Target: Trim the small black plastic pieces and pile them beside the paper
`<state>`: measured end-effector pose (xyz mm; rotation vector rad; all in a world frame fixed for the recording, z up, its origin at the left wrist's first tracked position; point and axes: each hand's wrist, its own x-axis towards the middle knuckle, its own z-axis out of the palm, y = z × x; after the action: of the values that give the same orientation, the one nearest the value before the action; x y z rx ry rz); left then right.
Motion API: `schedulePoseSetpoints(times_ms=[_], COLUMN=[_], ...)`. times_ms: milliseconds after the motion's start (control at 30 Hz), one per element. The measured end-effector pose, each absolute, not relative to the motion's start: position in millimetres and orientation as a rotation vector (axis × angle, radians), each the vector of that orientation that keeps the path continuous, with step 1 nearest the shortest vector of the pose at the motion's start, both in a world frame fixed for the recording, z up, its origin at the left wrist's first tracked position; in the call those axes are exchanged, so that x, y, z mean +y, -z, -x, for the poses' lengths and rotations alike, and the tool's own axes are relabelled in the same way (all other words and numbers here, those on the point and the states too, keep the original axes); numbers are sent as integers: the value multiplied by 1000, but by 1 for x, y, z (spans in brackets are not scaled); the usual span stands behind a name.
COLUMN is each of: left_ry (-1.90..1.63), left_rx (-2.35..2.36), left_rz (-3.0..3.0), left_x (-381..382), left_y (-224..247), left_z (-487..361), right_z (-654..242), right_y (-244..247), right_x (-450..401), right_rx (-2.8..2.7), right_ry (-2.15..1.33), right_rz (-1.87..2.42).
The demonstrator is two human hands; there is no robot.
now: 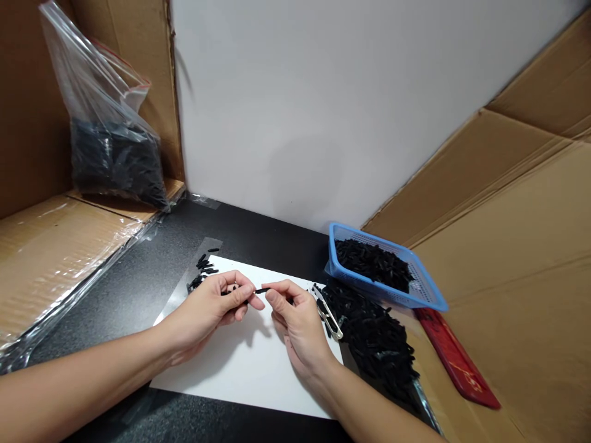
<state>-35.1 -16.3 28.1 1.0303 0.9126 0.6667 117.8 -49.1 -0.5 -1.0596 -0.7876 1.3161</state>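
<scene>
Above a white sheet (240,369), both hands meet on a small, slim black stick-like piece (262,290). My left hand (221,304) pinches its left end between thumb and fingers. The right end is in the pinch of my right hand (293,311). More black shows behind the fingers of each hand, too hidden to make out. Several similar black pieces (202,263) lie at the sheet's upper left corner. Just right of my right hand rests a pale-handled tool (330,317), partly among black pieces; its kind is unclear.
A large heap of black pieces (378,344) spreads to the right. Behind it stands a blue plastic basket (388,292) of black pieces. A red long object (457,363) lies far right. On cardboard at left sits a clear zip bag (115,160) with dark contents. Cardboard walls flank the dark table (124,295).
</scene>
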Motion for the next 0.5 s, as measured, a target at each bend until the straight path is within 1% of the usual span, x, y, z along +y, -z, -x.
schedulePoseSetpoints(times_ms=[233, 500], left_ry=[-592, -580], left_rx=[865, 840], left_rz=[-1068, -1021], left_x=[-18, -19], left_y=[-32, -36], left_z=[35, 35], right_z=[-121, -122], right_y=[1, -1], right_x=[-49, -49], right_rx=[-851, -815], right_ry=[-1254, -1417], right_rz=[1111, 1026])
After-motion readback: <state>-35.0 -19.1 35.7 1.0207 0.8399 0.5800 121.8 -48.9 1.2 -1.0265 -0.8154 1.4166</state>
